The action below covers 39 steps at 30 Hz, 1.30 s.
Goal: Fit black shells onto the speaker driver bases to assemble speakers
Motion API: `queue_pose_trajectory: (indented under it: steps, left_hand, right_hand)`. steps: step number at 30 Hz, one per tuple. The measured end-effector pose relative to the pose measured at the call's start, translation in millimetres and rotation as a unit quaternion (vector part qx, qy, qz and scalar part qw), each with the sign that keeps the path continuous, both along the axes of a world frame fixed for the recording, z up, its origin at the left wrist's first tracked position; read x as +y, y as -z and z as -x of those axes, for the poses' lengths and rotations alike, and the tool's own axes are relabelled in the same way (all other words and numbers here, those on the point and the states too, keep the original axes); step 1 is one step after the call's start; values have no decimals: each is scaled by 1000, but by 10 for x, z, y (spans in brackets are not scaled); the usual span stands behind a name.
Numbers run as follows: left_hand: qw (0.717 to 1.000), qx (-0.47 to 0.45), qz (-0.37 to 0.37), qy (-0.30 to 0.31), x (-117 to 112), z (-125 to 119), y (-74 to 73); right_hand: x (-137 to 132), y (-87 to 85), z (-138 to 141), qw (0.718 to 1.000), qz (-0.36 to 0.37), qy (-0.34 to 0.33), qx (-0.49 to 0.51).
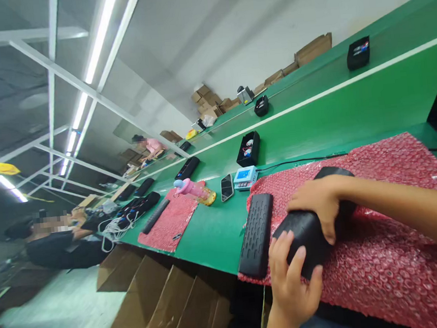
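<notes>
A black plastic speaker housing [302, 235] lies tilted on the red bubble wrap [387, 251], with both of my hands on it. My right hand [317, 204] reaches in from the right and grips it across the top, thumb on the near side. From below, my left hand [293, 280] holds its near end with fingers spread over the edge. Just left of the housing, a black slotted grille panel [256, 234] rests on the wrap, apart from my hands. The housing's underside is hidden.
A blue meter-like device [246, 178], a phone [227, 187] and a pink bottle [195, 190] stand on the green bench [205, 236]. Behind is an open black box [248, 149] with wired parts. Cardboard [157, 297] lines the bench's front. A person [65, 244] sits farther left.
</notes>
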<state>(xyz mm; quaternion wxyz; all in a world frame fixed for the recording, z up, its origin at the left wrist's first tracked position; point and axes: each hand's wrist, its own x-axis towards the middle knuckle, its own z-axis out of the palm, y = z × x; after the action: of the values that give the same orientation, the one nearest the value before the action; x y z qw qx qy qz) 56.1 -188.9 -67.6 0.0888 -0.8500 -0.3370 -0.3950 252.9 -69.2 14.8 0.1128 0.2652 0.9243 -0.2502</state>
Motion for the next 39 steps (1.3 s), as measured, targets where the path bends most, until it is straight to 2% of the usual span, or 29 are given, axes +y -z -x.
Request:
queue_pose_trajectory:
  steps: [2,5,8,11,13,15,18,21,24,27,31,35,39]
  left_hand:
    - [1000,-17,-15,1,-10,192,-4]
    - [995,10,19,-96,115,493,-36]
    - [981,36,67,-177,348,726,-89]
    - [978,58,70,-189,588,878,-163]
    - [980,65,67,-175,747,955,-222]
    - [982,66,85,-155,932,1016,-287]
    - [978,68,148,-131,1304,1051,-408]
    - [967,73,219,-106,1797,979,-549]
    - [954,81,263,-117,2370,824,-666]
    - [935,79,304,-165,2946,634,-726]
    - [923,63,327,-192,3550,334,-746]
    - [915,58,343,-203,3861,2,-745]
    - [916,64,346,-191,4063,-367,-777]
  right_hand:
    - [-206,10,-62,997,-66,-16,-25]
    - [-413,52,-147,990,-134,-17,-29]
    - [-482,81,-204,989,-145,-35,16]
    - [-545,74,-270,988,-156,-6,15]
    - [-603,50,-372,983,-158,90,-1]
    - [-641,12,-556,959,-147,243,-10]
    - [-613,-46,-972,872,-144,465,-45]
    - [-500,-32,-1444,781,-154,593,-122]
    - [-386,102,-1822,733,-127,649,-159]
    - [-340,291,-2014,716,-101,675,-150]
    - [-364,461,-1985,697,-121,691,-146]
    - [-374,478,-1850,685,-145,697,-155]
    - [-360,389,-1746,685,-148,699,-139]
